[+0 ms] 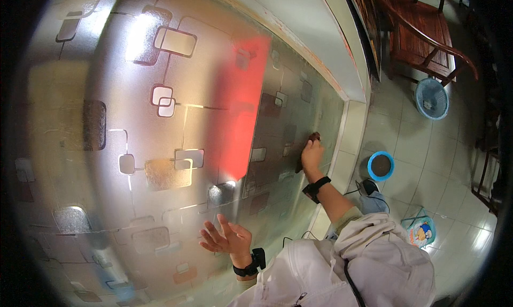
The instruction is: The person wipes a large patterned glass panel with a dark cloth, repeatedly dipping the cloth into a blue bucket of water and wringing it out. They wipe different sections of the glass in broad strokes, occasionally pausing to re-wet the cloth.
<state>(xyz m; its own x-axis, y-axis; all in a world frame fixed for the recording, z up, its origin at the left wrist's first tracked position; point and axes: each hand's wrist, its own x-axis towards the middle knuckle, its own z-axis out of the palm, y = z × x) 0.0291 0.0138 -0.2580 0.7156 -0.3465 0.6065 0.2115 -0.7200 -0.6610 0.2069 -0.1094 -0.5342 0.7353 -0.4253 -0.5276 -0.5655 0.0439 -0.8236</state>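
Note:
A large patterned frosted-glass pane (192,130) with rounded-rectangle shapes fills the left and middle of the head view. My right hand (313,154) is closed on a dark brown cloth (314,137), pressed against the pane near its right edge; part of the cloth shows below the hand too. My left hand (227,238) is held up at the lower middle with its fingers spread, nothing in it. Whether its fingers touch the glass I cannot tell. Black bands are around both wrists. A red patch shows on the glass between the hands and the upper edge.
A tiled ledge (352,126) borders the pane on the right. Beyond it on the tiled floor stand a blue-rimmed round basin (380,166), a blue plastic basket (431,99), a small stool with a cartoon print (419,231) and a wooden armchair (421,38).

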